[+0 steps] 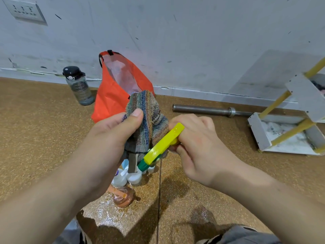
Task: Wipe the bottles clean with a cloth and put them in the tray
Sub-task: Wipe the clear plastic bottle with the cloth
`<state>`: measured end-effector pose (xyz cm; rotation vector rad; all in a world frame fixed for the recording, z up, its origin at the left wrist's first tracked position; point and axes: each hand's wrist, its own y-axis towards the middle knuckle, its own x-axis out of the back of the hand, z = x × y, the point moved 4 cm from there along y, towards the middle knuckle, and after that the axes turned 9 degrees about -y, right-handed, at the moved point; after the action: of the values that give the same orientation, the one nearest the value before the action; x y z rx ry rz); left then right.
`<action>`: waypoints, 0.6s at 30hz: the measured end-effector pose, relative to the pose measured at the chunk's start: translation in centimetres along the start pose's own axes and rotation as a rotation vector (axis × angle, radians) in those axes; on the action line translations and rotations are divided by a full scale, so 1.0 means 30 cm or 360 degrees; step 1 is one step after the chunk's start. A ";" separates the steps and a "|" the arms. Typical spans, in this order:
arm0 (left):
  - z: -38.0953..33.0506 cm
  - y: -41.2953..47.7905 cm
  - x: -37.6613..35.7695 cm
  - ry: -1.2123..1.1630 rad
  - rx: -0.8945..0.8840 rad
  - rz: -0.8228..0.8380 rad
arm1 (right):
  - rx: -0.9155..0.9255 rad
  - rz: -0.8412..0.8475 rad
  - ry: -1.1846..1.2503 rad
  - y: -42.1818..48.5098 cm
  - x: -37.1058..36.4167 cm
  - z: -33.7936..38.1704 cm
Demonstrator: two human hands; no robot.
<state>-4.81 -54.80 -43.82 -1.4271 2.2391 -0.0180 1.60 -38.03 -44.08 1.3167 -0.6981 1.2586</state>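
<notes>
My left hand (116, 131) grips a striped multicolour cloth (149, 117), thumb pressed on its top. My right hand (191, 143) holds a spray bottle by its neck; only the yellow trigger head (165, 143) with a green nozzle (143, 165) shows, and the body is hidden by the cloth and my fingers. The cloth wraps against the bottle between both hands. Below, on the floor, stand several small white bottles (126, 176) and a brownish bottle (123, 198) lying on a wet patch. A white tray (260, 134) with yellow rods sits on the floor at the right.
An orange bag (112, 95) stands open behind my hands against the wall. A dark water bottle (79, 85) stands left of it. A metal bar (207, 110) lies along the wall base. The speckled brown floor is wet near my knees.
</notes>
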 end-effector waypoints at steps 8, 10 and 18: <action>-0.036 -0.062 -0.035 0.0941 -0.0752 0.0380 | -0.0217 0.0531 -0.0122 0.003 -0.038 0.012; -0.005 -0.059 -0.035 0.1176 -0.0724 0.0499 | -0.0245 0.0643 -0.0055 -0.004 -0.048 0.015; 0.034 -0.014 -0.052 0.1980 -0.0636 0.0324 | -0.0064 0.0734 -0.0281 0.006 -0.059 0.069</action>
<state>-3.52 -53.40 -44.03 -1.5885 3.5386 -0.5586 1.55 -40.49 -45.25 1.2847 -1.1962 1.4908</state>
